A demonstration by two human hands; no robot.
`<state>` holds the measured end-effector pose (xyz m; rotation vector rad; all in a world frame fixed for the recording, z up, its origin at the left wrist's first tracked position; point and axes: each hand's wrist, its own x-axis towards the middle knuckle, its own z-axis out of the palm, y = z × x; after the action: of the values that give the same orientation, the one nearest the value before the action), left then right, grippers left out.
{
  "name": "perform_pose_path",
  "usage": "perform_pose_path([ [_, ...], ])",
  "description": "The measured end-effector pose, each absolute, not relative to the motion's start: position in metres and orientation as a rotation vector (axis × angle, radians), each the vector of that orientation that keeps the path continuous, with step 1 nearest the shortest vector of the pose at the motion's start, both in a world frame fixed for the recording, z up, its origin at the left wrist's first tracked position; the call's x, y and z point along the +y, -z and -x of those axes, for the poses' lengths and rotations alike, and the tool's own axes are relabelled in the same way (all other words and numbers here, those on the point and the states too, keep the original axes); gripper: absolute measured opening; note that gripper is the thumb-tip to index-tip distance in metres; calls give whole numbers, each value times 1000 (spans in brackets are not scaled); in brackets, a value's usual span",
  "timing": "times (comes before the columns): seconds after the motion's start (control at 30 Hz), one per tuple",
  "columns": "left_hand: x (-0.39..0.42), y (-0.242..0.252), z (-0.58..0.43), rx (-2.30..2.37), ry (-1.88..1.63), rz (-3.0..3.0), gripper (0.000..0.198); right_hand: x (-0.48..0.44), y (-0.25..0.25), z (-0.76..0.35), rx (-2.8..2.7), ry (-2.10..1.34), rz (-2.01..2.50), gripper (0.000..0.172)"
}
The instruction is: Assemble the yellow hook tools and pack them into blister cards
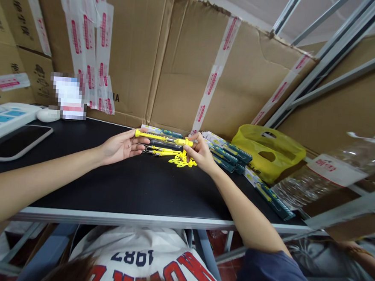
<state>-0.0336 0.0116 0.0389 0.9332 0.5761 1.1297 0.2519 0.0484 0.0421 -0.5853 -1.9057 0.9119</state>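
Level above the black tabletop, a slim yellow pen-shaped tool [152, 136] with a metallic middle section spans between my hands. My left hand [118, 146] holds its left end between thumb and fingers, the lower fingers loosely spread. My right hand [202, 153] pinches its right end, and the fingers partly hide that end. Just beneath lie similar yellow tools [164, 150] with metal tips and a ring at one end. A small heap of yellow plastic clip-like pieces [181, 160] rests below my right hand.
Several dark green and white boxes [228, 154] lie behind and right of my right hand, one box [270, 195] near the front edge. A yellow plastic bag [270, 150] and a large clear bottle [319, 179] stand right. A phone [17, 142] and white tray [5, 119] are left; cardboard [186, 72] walls the back.
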Motion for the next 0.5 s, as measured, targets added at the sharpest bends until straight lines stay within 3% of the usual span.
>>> perform_pose_path([
  [0.33, 12, -39, 36, 553, -1133, -969, 35, 57, -40, -258, -1900, -527, 640, 36],
  [0.5, 12, -39, 34, 556, -1132, -965, 35, 59, -37, -259, -1908, -565, 644, 35],
])
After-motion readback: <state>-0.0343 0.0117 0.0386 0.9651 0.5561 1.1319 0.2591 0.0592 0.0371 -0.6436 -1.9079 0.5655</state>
